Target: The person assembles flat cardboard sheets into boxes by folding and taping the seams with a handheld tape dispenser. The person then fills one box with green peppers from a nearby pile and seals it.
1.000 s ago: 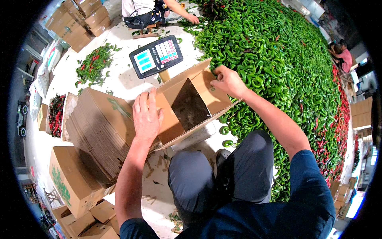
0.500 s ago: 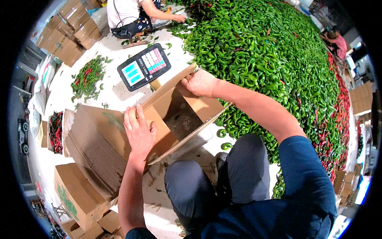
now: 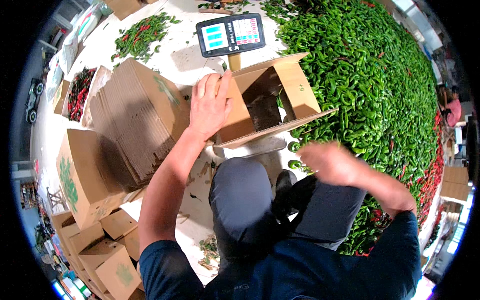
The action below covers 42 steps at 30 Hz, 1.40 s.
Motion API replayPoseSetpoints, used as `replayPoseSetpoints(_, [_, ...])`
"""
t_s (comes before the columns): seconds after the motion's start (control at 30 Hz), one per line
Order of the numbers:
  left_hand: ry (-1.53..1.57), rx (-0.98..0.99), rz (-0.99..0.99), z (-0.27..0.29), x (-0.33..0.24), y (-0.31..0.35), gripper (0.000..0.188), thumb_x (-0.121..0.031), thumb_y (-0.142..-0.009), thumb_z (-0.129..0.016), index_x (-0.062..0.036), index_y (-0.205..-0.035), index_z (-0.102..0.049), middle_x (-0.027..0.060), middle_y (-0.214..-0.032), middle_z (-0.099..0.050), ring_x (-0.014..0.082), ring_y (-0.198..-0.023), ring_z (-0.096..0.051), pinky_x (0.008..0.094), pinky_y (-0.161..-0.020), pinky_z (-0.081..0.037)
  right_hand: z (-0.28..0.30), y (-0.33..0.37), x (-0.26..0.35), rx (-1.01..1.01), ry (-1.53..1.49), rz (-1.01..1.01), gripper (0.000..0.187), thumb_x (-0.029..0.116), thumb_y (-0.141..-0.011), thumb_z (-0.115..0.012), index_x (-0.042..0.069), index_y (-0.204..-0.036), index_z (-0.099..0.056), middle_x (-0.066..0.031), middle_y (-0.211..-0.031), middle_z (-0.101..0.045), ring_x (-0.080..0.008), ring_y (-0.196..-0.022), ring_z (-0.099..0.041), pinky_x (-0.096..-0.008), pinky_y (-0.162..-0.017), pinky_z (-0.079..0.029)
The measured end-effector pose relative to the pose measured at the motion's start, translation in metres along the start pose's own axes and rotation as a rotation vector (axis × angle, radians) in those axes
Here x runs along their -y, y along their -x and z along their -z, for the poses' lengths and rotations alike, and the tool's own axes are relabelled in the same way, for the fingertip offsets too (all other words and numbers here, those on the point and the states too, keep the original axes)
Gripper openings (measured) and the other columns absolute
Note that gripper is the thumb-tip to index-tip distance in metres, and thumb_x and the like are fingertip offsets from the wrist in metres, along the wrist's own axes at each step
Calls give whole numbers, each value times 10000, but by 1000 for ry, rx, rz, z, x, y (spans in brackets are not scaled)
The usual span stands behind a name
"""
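Observation:
An open cardboard box (image 3: 296, 90) with upright flaps sits in front of me, slightly tilted, on what looks like a scale platform (image 3: 265, 146). Its inside is shadowed, and a green pepper shows near its right end wall. My left hand (image 3: 209, 107) is at the box's left end, fingers bent over the edge and thumb on the inner side. Apart from the box, my right hand (image 3: 325, 162) is above my right knee, near the pile of green peppers (image 3: 365, 90). Motion blurs its fingers. Beyond the box stands the scale's lit display (image 3: 231, 35).
Flattened cardboard sheets (image 3: 130, 125) lean in a stack on the left, beside another carton (image 3: 85, 175). Farther off are a small heap of peppers and leaves (image 3: 142, 36) and a container of red peppers (image 3: 81, 94). A person in pink (image 3: 454, 110) sits at far right.
My right hand has left the box's far right corner and come back toward my knee. My left hand stays at the box's left end. The view has shifted.

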<state>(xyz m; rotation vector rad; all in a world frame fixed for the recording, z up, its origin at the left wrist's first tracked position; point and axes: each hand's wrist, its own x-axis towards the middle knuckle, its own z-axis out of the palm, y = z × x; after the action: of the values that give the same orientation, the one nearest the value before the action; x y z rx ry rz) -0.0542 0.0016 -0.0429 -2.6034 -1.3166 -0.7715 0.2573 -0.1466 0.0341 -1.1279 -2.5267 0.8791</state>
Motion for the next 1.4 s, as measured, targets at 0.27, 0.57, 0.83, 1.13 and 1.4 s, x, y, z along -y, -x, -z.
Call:
replayPoseSetpoints(0.27, [432,117,-24,-6,13,29,261,-144,-864,-588,-127,-1085,-726,88,-1164,-659,278,-1128,-590,415,-1027,-432,13,-64,88,-224,75,254,236,156,-793,-752,47,-947,-611,-95,-822,-586,-295,-721,-606,-402,-587,-524])
replayPoseSetpoints(0.57, [544,170,-166,-21,38,27,436,-27,-726,-607,-132,-1139,-701,65,-1210,-665,227,-1221,-570,415,-1106,-363,-44,-182,55,102,303,150,176,194,-849,-724,39,-911,-668,-126,-789,-613,-331,-796,-634,-429,-747,-523])
replayPoseSetpoints(0.83, [684,344,-97,-26,50,36,219,-249,-924,-538,-104,-988,-689,105,-1128,-674,286,-1145,-583,413,-1045,-394,-9,-171,109,-570,-487,-67,155,135,-988,-601,0,-933,-655,-82,-836,-667,-175,-746,-633,-322,-709,-518])
replayPoseSetpoints(1.13, [601,641,304,33,8,-7,650,-592,-996,-420,-51,-1294,-623,140,-1389,-539,305,-1287,-502,371,-1110,-368,-73,7,50,763,390,-21,368,298,-912,-633,18,-1148,-597,-147,-943,-645,-333,-916,-665,-450,-761,-558])
replayPoseSetpoints(1.4, [848,607,546,28,15,8,759,-672,-957,-432,-40,-1361,-555,174,-1392,-553,297,-1299,-513,366,-1110,-365,11,-47,-9,-505,712,-234,718,398,-906,-647,31,-1467,-389,-234,-1411,-478,-416,-1321,-450,-544,-1113,-325])
